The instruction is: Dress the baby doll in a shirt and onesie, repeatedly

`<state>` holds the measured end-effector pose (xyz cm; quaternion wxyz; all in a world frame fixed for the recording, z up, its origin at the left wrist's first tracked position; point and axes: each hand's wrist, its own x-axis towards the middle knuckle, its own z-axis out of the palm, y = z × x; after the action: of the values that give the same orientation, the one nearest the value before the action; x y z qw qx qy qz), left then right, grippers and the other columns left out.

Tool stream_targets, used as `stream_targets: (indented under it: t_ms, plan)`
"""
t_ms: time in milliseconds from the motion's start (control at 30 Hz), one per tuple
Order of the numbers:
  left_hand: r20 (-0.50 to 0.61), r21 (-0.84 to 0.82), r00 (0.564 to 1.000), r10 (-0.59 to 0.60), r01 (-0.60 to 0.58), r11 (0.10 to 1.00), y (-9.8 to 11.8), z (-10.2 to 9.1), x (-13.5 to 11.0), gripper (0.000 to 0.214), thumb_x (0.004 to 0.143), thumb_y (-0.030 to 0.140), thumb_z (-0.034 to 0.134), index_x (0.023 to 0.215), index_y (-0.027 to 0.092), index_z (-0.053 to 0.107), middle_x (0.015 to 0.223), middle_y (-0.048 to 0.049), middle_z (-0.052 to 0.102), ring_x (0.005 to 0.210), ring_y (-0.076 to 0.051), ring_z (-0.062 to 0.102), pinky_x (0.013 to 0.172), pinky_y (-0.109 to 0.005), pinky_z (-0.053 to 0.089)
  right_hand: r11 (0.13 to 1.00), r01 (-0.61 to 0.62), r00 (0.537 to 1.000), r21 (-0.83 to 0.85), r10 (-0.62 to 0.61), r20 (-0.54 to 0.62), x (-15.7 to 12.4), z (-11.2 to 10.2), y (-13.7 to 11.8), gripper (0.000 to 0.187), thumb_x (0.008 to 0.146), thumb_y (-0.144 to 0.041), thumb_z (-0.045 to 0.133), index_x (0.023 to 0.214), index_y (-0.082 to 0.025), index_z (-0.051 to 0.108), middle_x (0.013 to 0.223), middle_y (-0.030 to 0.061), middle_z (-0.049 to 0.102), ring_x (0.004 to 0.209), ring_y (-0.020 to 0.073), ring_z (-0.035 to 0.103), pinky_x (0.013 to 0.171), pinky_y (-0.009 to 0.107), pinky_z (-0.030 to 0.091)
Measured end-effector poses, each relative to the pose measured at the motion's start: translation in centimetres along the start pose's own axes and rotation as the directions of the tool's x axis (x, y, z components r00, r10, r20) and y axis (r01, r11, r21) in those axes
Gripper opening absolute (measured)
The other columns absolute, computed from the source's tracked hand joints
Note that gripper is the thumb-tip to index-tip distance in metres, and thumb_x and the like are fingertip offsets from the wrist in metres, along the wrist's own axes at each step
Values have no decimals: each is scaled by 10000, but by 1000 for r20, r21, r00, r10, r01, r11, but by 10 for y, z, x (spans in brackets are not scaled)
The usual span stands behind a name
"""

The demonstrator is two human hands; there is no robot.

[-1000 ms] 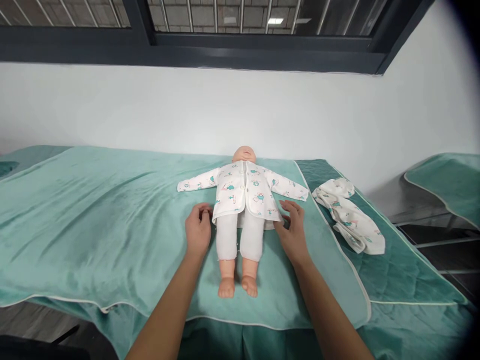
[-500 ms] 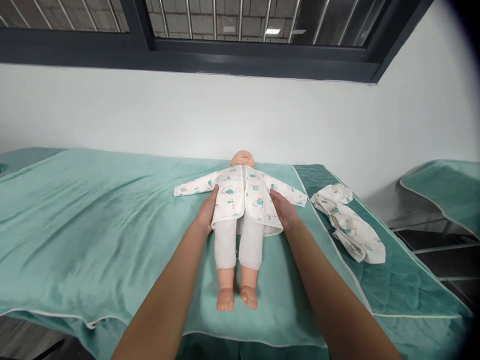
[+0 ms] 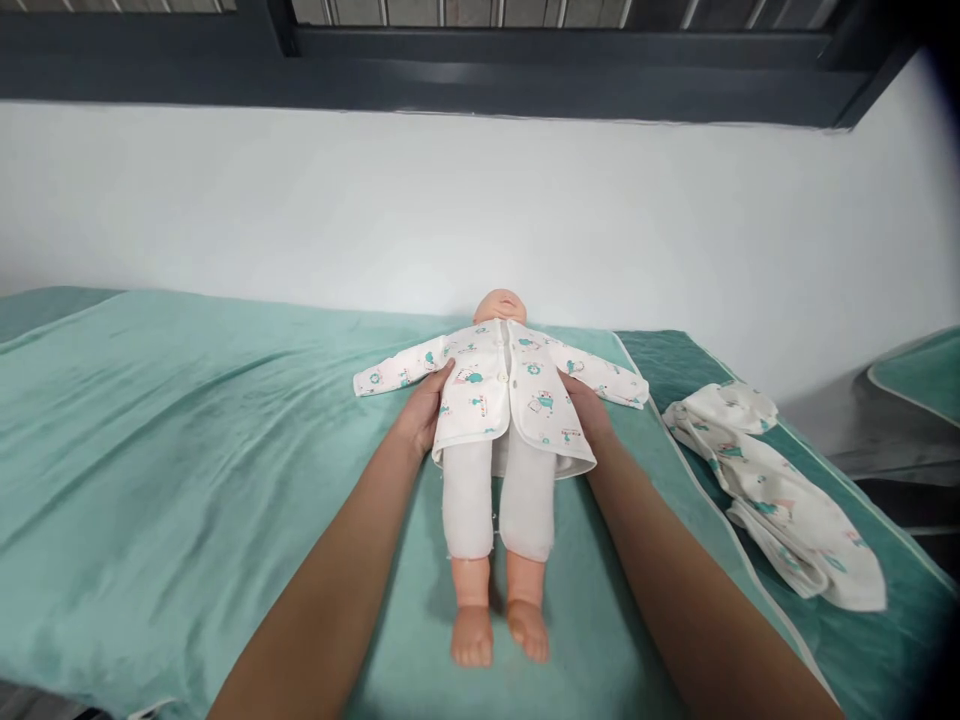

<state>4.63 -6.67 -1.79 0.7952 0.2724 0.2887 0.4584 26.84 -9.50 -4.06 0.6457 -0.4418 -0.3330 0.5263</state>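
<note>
A baby doll [image 3: 466, 500] lies face up on the green bed cover, its head toward the wall and its bare feet toward me. It wears a white printed jacket [image 3: 474, 400] over white cloth legs, with both sleeves spread outward. My left hand [image 3: 427, 408] grips the doll's left-hand side in view, just below the sleeve. On the opposite side, my right hand [image 3: 588, 410] holds the torso under the other sleeve, its fingers partly hidden by the jacket. Whether the doll's back is lifted off the cover, I cannot tell.
Crumpled white printed clothing [image 3: 780, 495] lies at the right on a darker green quilted mat [image 3: 667, 352]. The light green cover [image 3: 187, 450] stretches far left. Behind stands a white wall [image 3: 375, 210] below a dark window frame [image 3: 525, 75]. Another green-covered surface [image 3: 926, 375] is at far right.
The view has tilted down and come closer, so the doll and clothing look larger. My hands keep their hold at the doll's sides; the right fingers now sit more under the sleeve.
</note>
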Motion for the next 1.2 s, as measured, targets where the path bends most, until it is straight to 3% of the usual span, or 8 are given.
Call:
stream_targets:
  t_ms: [233,367,567,767,967,1067,1200]
  plan:
    - [-46,15,998,50,-49,999,13,-6,16,300,872,236,640,1134,90,661,1016,-139,762,945,-251,735,955,-406,572,986,-152,987,74,147,66,21,4,-4,198,824,-312,620,994,-228,675,838,29,766,813,268,733,698,417,614]
    - [-82,40,994,74,-71,997,19,-7,20,248,842,169,661,1068,68,671,969,-148,765,915,-252,740,940,-401,580,985,-152,988,77,150,24,28,5,-8,189,822,-249,599,999,-217,657,774,34,760,790,262,734,684,397,608]
    - [-102,65,990,100,-94,993,21,-5,25,179,850,146,645,1010,68,671,891,-138,766,862,-250,743,912,-407,584,984,-159,985,79,153,76,32,4,-5,208,848,-277,588,1019,-185,663,811,28,764,794,242,730,703,366,597]
    - [-81,45,987,137,-133,990,20,-10,27,171,803,135,696,960,84,653,869,-129,758,801,-242,740,893,-425,582,981,-173,981,90,164,100,34,5,-6,173,827,-310,604,940,-202,678,820,43,764,861,277,728,736,425,611]
    - [-87,-23,990,107,-109,994,21,-14,30,200,836,129,614,1018,67,669,889,-138,749,885,-258,723,925,-435,565,981,-161,982,110,149,115,25,10,-12,238,834,-358,572,988,-201,662,903,67,758,972,309,708,844,509,589]
    - [-188,-118,959,212,-236,965,28,-21,32,191,817,53,573,985,97,655,882,-99,737,884,-200,708,944,-369,558,975,-142,986,171,123,113,30,3,-10,226,844,-351,557,980,-199,654,929,71,746,998,296,698,883,508,579]
    - [-372,-208,875,311,-405,890,44,-34,31,147,834,51,540,925,141,613,902,-74,716,918,-167,692,949,-327,552,958,28,997,285,-8,-70,44,-17,-7,75,821,-208,547,860,-222,609,850,24,720,947,200,699,937,407,575]
